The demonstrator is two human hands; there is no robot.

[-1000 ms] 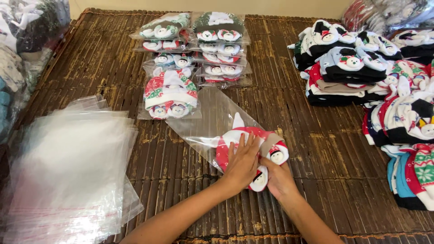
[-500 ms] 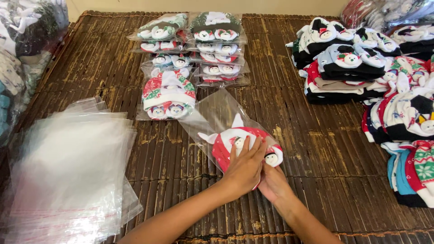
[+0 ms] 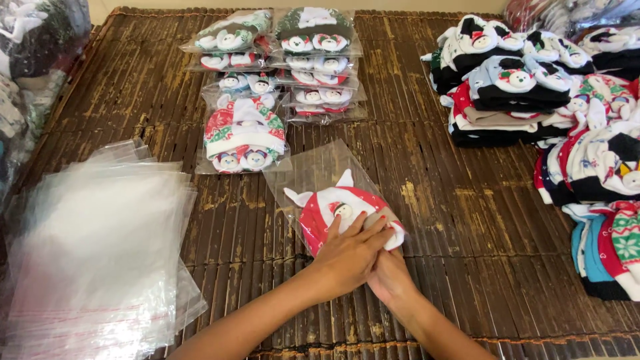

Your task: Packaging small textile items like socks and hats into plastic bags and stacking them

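Lying under both hands (image 3: 367,257), the red hat (image 3: 333,207) sits half-bagged.

The left hand (image 3: 347,257) lies flat on a red and white hat (image 3: 337,210), which is partly inside a clear bag (image 3: 313,170) on the dark slatted mat (image 3: 433,200). The right hand (image 3: 390,280) is just under the left one and touches the hat's lower edge. Beyond the bag stand rows of packed hats (image 3: 280,67). A pile of empty bags (image 3: 93,247) lies at the left. Loose hats (image 3: 533,93) are stacked at the right side.
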